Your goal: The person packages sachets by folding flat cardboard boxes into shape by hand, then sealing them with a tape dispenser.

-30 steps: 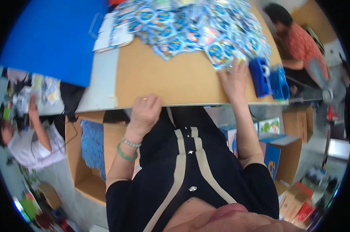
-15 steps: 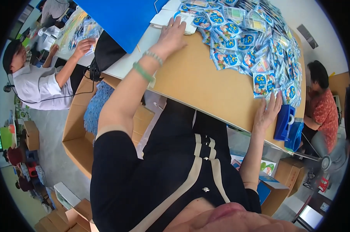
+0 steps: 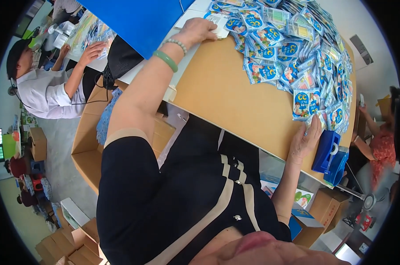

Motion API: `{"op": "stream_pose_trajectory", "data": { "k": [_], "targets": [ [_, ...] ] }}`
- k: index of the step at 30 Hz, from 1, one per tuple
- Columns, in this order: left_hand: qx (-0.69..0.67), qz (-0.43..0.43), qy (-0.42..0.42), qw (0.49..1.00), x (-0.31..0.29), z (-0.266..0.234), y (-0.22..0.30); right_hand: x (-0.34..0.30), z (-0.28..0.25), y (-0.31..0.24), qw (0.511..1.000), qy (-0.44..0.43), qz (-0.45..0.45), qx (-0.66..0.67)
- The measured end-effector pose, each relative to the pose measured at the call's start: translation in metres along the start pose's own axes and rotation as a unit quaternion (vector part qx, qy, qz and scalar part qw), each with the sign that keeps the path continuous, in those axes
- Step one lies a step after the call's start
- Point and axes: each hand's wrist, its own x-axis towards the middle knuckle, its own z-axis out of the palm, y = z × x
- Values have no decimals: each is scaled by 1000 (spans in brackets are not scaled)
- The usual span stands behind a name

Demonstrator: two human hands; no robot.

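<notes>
Nearest us, the right hand (image 3: pixel 306 136) at lower right, loosely open, fingers extended, their tips at the low corner of the packets (image 3: pixel 264 54). Just beside it, to its right, sits a blue dispenser (image 3: pixel 326 152) with a roll of tape, near the table's (image 3: pixel 222 95) edge.

Now up to the top middle: the left hand (image 3: pixel 201 31), arm stretched well out, fingers bent down over the edge of a white stack (image 3: pixel 220 26). Pinching it or only pressing on it? Cannot tell from here; the hand covers much of the stack, so its long axis is unclear too.

And here's the relation that counts: the packets heap from the top middle down the right side, the pile's long axis slanting down toward the right hand. For the left hand the pile lies to the right, across the white stack; for the right hand it starts straight above, at the fingertips. Right hand nearer to the packets, left hand on the stack.

Further out, a blue panel (image 3: pixel 138 24) fills the upper left, and beyond it a co-worker in white (image 3: pixel 50 95) at another table.
</notes>
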Motion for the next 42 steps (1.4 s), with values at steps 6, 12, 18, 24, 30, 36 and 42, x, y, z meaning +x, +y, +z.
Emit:
{"op": "stream_pose_trajectory", "data": {
  "k": [6, 12, 18, 24, 30, 36, 42],
  "targets": [
    [-68, 49, 16, 996, 15, -19, -18, -2, -2, -2, 1000, 3, 5, 2],
    [50, 39, 45, 997, 29, -33, 9, -2, -2, 0, 1000, -1, 16, 19],
    [372, 254, 266, 852, 55, -44, 63, -3, 2, 1, 1000, -6, 13, 25],
    [464, 486, 388, 631, 62, -145, 139, -2, -1, -1, 998, -5, 25, 57],
    [431, 528, 422, 598, 37, -194, 176, -5, 0, -1, 998, 5, 23, 60],
    [366, 490, 478, 630, -56, -187, 149, 1, -12, -29, 991, 10, 11, 137],
    [287, 317, 470, 772, -225, -167, 116, 19, 6, -126, 949, -160, -162, 217]
  ]
}}
